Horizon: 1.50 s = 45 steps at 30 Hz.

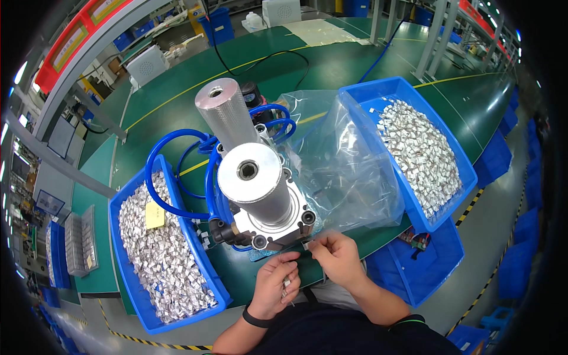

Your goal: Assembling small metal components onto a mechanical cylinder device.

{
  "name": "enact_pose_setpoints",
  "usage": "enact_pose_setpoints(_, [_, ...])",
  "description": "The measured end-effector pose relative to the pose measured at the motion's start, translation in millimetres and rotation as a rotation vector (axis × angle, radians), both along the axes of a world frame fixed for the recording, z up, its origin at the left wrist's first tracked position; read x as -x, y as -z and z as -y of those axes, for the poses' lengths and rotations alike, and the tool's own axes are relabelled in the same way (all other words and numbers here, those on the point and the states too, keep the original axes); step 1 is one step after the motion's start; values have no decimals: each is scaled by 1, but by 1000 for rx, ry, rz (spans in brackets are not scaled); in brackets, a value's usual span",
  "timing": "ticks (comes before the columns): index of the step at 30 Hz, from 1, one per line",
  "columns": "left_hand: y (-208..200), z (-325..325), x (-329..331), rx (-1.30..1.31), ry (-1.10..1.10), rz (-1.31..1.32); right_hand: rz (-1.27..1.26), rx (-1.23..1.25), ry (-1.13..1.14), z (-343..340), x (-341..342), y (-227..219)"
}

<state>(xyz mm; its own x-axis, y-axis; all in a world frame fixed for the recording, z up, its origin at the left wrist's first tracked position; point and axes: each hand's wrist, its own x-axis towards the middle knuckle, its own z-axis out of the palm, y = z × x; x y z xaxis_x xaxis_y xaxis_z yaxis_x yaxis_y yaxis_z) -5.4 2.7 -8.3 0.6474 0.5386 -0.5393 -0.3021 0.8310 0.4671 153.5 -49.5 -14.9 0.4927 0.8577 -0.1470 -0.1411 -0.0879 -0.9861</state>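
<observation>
My left hand (pixel 273 287) is curled at the table's near edge, closed around a few small white parts with thin leads (pixel 286 284). Just right of it, my right hand (pixel 338 260) pinches at the front edge of a pneumatic press (pixel 278 222). A small pale piece (pixel 307 244) shows at its fingertips, partly hidden. The press has a silver metal base and two upright cylinders, the nearer one (pixel 253 177) with a hole in its flat top. To the left, a blue bin (pixel 220 290) holds a heap of small white parts (pixel 160 254) with a yellow note (pixel 155 215) on it.
A second blue bin (pixel 467 171) of similar parts (pixel 420 157) stands at the right. A clear plastic bag (pixel 349 183) lies between it and the press. Blue air hoses (pixel 155 177) loop around the cylinders. Below the right bin is another blue bin (pixel 435 275).
</observation>
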Motion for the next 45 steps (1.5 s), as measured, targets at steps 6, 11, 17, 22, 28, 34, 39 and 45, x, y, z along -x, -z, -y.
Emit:
enact_pose_setpoints(6, [1,-1,3,-34,53,-6,463,-37,-65,49,-26,-56])
enact_pose_setpoints(11, [-13,5,-3,-82,126,33,760,106,404,57,-58,-102])
enact_pose_setpoints(17, [-29,7,-2,-153,337,5,579,24,-294,24,-8,-47])
enact_pose_setpoints(22, [-25,5,5,-153,404,-21,467,-79,-423,12,-9,-32])
enact_pose_setpoints(28, [-15,3,6,-180,242,-134,291,39,-411,12,-19,-34])
enact_pose_setpoints(34, [-10,6,5,-203,136,-130,151,99,-361,18,-11,-21])
enact_pose_setpoints(39, [-12,4,-1,-69,31,-51,-7,88,-343,24,1,-7])
enact_pose_setpoints(45, [-10,4,-1,-36,48,-32,-9,34,-199,16,5,-9])
